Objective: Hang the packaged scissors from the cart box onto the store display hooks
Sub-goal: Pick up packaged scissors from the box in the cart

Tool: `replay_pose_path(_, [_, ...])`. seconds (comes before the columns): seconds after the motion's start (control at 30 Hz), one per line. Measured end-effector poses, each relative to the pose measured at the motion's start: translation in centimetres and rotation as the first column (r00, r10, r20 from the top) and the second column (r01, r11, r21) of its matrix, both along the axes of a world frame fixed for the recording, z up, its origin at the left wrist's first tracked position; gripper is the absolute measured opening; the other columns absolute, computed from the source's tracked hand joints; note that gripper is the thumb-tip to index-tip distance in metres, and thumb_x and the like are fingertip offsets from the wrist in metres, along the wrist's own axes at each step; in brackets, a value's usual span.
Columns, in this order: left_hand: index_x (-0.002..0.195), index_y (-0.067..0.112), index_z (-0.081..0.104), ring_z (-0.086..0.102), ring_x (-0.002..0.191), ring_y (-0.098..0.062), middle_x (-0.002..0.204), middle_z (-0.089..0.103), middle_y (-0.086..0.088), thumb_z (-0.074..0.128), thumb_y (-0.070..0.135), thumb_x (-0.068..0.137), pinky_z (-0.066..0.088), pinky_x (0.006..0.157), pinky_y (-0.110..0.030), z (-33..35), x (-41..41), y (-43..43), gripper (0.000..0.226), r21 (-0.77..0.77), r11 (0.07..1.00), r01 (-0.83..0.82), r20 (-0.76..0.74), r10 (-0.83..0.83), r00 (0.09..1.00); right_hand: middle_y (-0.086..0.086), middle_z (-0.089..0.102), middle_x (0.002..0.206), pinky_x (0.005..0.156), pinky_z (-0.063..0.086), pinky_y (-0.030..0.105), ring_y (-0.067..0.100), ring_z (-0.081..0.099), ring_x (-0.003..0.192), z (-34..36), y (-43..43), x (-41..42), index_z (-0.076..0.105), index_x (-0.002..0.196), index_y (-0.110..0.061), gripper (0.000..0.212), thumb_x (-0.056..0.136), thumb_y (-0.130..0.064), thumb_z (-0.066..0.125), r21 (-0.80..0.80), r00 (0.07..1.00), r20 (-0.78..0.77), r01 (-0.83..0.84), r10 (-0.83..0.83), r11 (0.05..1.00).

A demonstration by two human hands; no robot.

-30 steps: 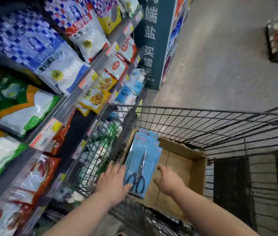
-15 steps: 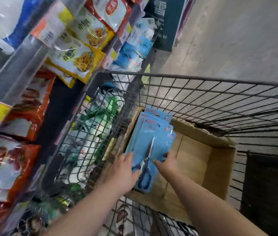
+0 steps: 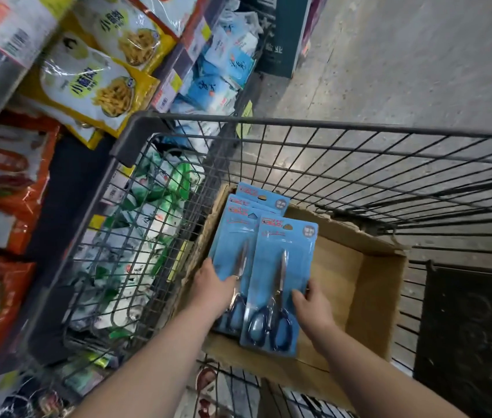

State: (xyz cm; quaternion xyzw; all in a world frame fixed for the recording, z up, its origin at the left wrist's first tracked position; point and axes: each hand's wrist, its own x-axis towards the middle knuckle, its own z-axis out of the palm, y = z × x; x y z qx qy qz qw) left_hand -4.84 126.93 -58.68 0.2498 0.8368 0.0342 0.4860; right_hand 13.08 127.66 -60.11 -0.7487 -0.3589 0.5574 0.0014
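Over the cardboard box (image 3: 383, 297) in the wire cart (image 3: 329, 128), the right hand (image 3: 314, 306) is holding the front scissors pack (image 3: 284, 267) in its grip while the left hand (image 3: 213, 292) is clasping the stack of packs (image 3: 235, 233) just behind it.

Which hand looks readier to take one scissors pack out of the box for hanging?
The right hand. Its fingers grip the front pack, which is fanned clear of the others. The left hand holds the remaining stack at the left side of the cardboard box.
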Motion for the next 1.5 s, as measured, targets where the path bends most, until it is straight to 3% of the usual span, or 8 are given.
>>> replay_pose_path(0.3, [0.132,0.016,0.048,0.054,0.110,-0.035,0.133,0.046,-0.012,0.060,0.018,0.084,0.047,0.096,-0.041,-1.0,1.1,0.1,0.049,0.065,0.986,-0.151,-0.126,0.158,0.979,0.010,0.060,0.120,0.091,0.050,0.041,0.029,0.059,0.105,-0.8,0.1,-0.1,0.045,0.127,-0.014,0.032,0.096,-0.020,0.044,-0.032,1.000,-0.005,0.005,-0.005,0.999])
replay_pose_path(0.53, [0.092,0.024,0.046,0.057,0.101,-0.030,0.110,0.060,-0.005,0.061,0.023,0.085,0.045,0.093,-0.041,-1.3,1.1,0.6,0.017,0.057,0.988,-0.144,-0.189,0.153,0.970,0.013,0.059,0.123,0.098,0.046,0.044,0.032,0.056,0.111,-1.4,0.4,-0.1,0.046,0.127,-0.012,0.033,0.095,-0.019,0.045,-0.040,1.000,0.010,0.012,-0.012,0.999])
replay_pose_path(0.63, [0.093,0.016,0.046,0.054,0.076,-0.024,0.107,0.060,-0.011,0.059,0.014,0.088,0.044,0.075,-0.032,-0.9,1.4,0.6,0.014,0.104,0.979,-0.174,-0.067,0.181,0.981,0.012,0.059,0.123,0.096,0.046,0.042,0.029,0.057,0.107,-0.8,0.2,0.5,0.046,0.126,-0.011,0.031,0.096,-0.018,0.044,-0.038,0.999,0.009,0.034,-0.034,0.999])
replay_pose_path(0.8, [0.120,0.006,0.056,0.060,0.101,-0.028,0.117,0.063,-0.009,0.053,0.008,0.091,0.045,0.085,-0.031,1.7,1.6,-0.1,0.029,0.188,0.958,-0.216,0.100,0.200,0.975,0.008,0.057,0.120,0.088,0.044,0.035,0.022,0.053,0.101,2.3,0.4,1.4,0.045,0.128,-0.011,0.031,0.098,-0.017,0.042,0.021,0.999,-0.041,-0.031,0.032,0.999])
replay_pose_path(0.9, [0.108,0.009,0.062,0.060,0.084,-0.026,0.102,0.067,-0.013,0.051,0.008,0.091,0.045,0.071,-0.032,5.0,1.0,-0.4,0.020,0.241,0.931,-0.275,0.126,0.251,0.960,0.002,0.057,0.110,0.082,0.045,0.033,0.019,0.054,0.096,5.5,1.0,1.0,0.046,0.124,-0.012,0.027,0.097,-0.017,0.043,0.082,0.994,-0.066,-0.085,0.091,0.993])
replay_pose_path(1.03, [0.098,0.012,0.061,0.060,0.077,-0.025,0.094,0.067,-0.014,0.049,0.008,0.092,0.045,0.067,-0.032,10.2,-0.6,-1.6,0.014,0.293,0.875,-0.385,0.172,0.347,0.922,-0.003,0.058,0.099,0.069,0.045,0.025,0.010,0.056,0.084,11.0,2.0,-0.5,0.045,0.111,-0.021,0.015,0.097,-0.017,0.043,0.174,0.975,-0.148,-0.138,0.165,0.975])
replay_pose_path(1.27, [0.087,0.017,0.065,0.064,0.079,-0.025,0.091,0.068,-0.007,0.052,0.016,0.087,0.051,0.071,-0.029,20.3,-4.6,-6.9,0.013,0.445,0.704,-0.554,0.198,0.526,0.827,0.004,0.062,0.107,0.090,0.045,0.032,0.021,0.058,0.102,19.8,1.7,-5.7,0.055,0.109,-0.011,0.019,0.092,-0.013,0.047,0.359,0.898,-0.201,-0.305,0.392,0.882])
replay_pose_path(1.5, [0.108,0.003,0.065,0.061,0.077,-0.023,0.093,0.069,-0.008,0.048,0.004,0.093,0.044,0.065,-0.029,25.4,-8.6,-17.3,0.023,0.538,0.503,-0.677,0.240,0.678,0.695,-0.001,0.060,0.099,0.062,0.040,0.008,0.012,0.053,0.085,25.0,-4.3,-12.3,0.054,0.107,-0.018,0.020,0.092,-0.008,0.048,0.480,0.729,-0.252,-0.477,0.637,0.736])
